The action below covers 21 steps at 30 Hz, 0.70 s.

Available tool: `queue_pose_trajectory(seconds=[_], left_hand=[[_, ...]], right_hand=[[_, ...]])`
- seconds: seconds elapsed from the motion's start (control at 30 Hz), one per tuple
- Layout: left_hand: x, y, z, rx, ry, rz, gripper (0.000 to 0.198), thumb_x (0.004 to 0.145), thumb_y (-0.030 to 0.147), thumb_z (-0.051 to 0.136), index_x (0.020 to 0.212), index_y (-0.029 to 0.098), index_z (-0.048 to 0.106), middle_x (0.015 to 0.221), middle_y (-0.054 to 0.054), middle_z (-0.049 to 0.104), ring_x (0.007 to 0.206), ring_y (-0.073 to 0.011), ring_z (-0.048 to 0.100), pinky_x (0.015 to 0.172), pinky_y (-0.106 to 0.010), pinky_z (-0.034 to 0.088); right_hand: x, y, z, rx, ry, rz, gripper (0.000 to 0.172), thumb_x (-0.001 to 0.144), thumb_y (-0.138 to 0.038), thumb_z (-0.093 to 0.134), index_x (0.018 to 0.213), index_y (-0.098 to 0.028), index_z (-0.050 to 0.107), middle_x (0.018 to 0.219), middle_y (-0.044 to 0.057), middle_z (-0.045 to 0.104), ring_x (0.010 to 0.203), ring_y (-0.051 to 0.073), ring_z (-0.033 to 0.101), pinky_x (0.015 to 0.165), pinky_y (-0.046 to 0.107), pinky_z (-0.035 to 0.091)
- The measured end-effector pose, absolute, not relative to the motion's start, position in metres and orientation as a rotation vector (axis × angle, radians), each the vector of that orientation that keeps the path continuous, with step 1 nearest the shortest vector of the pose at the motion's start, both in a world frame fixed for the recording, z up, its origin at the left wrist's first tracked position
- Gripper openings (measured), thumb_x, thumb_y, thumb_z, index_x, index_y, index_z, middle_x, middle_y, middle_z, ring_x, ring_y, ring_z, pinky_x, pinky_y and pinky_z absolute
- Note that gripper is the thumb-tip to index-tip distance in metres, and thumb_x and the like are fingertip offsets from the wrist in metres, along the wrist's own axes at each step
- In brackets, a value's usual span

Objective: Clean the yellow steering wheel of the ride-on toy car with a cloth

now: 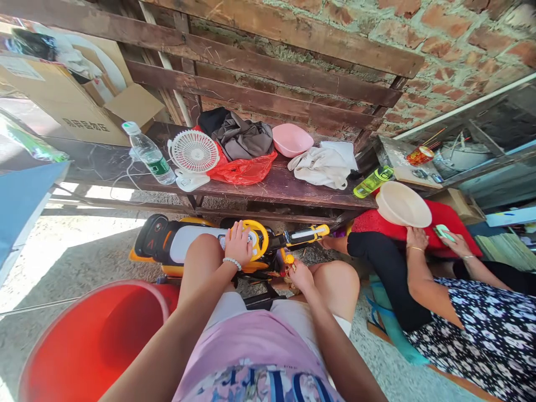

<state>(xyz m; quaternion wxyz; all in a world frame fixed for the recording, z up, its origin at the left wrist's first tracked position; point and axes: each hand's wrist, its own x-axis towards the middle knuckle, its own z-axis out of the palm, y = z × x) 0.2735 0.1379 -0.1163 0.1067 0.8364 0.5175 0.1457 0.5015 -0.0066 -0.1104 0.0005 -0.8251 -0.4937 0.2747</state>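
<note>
My left hand [238,244], with a beaded bracelet at the wrist, lies with its fingers stretched out over the inner side of a yellow steering wheel [264,237]. The wheel belongs to a black, white and yellow ride-on toy car [188,240] standing across in front of my knees. Between my knees my right hand [300,276] is closed, its fingers bent around something small and partly hidden. Just above its fingertips shows a small orange-yellow knob [289,259], with reddish bits below. A black and yellow bar [307,235] sticks out to the right of the wheel.
A red tub [96,340] stands at my left. The wooden bench [268,187] ahead bears a water bottle [153,156], white fan [195,152], red bag [247,169] and pink bowl [293,139]. At right, a co-worker's hands [416,239] touch a cream basin [404,204] and a green-white object.
</note>
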Motion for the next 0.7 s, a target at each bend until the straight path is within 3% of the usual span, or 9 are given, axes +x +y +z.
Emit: queue_pose_trajectory(seconds=[0.13,0.3,0.4,0.5,0.6,0.7], left_hand=[[0.274,0.138,-0.117,2.457,1.523,0.420,0.057,0.094,0.033,0.045,0.145,0.012,0.057,0.168,-0.018,0.032,0.157,-0.0347,0.025,0.125,-0.058,0.021],[0.273,0.138,-0.117,2.448,1.526,0.428,0.057,0.093,0.033,0.047,0.145,0.013,0.058,0.169,-0.017,0.032,0.157,-0.0340,0.025,0.126,-0.056,0.020],[0.273,0.138,-0.117,2.445,1.515,0.429,0.057,0.093,0.033,0.047,0.145,0.014,0.058,0.169,-0.015,0.031,0.157,-0.0341,0.025,0.126,-0.056,0.020],[0.273,0.137,-0.118,2.440,1.509,0.445,0.057,0.093,0.033,0.046,0.146,0.014,0.057,0.169,-0.015,0.031,0.158,-0.0335,0.024,0.127,-0.057,0.019],[0.273,0.137,-0.118,2.431,1.511,0.446,0.057,0.093,0.033,0.045,0.146,0.013,0.057,0.169,-0.015,0.030,0.158,-0.0332,0.024,0.127,-0.057,0.018],[0.273,0.136,-0.117,2.429,1.507,0.440,0.057,0.093,0.033,0.046,0.145,0.014,0.058,0.169,-0.015,0.030,0.158,-0.0330,0.024,0.127,-0.056,0.019]], right_hand=[[0.482,-0.011,-0.108,-2.600,-1.711,0.968,0.026,0.097,-0.024,0.050,0.115,-0.017,0.068,0.114,0.013,0.074,0.101,0.024,0.071,0.083,0.031,0.050],[0.444,-0.003,-0.092,-2.371,-1.895,0.844,0.027,0.095,-0.021,0.050,0.112,-0.022,0.070,0.115,0.009,0.071,0.107,0.023,0.067,0.090,0.030,0.050],[0.433,0.017,-0.083,-2.293,-1.833,0.582,0.040,0.094,-0.022,0.046,0.130,-0.022,0.065,0.132,0.011,0.065,0.117,0.025,0.062,0.101,0.034,0.049],[0.431,0.043,-0.085,-2.307,-1.771,0.386,0.061,0.092,-0.023,0.049,0.152,-0.019,0.047,0.157,0.015,0.045,0.135,0.030,0.051,0.110,0.040,0.045],[0.428,0.063,-0.097,-2.486,-1.794,0.453,0.070,0.092,-0.022,0.050,0.160,-0.016,0.035,0.167,0.019,0.029,0.127,0.035,0.056,0.098,0.046,0.053],[0.422,0.071,-0.111,-2.585,-1.902,0.444,0.068,0.092,-0.018,0.045,0.160,-0.019,0.036,0.169,0.020,0.027,0.115,0.035,0.061,0.085,0.048,0.056]])
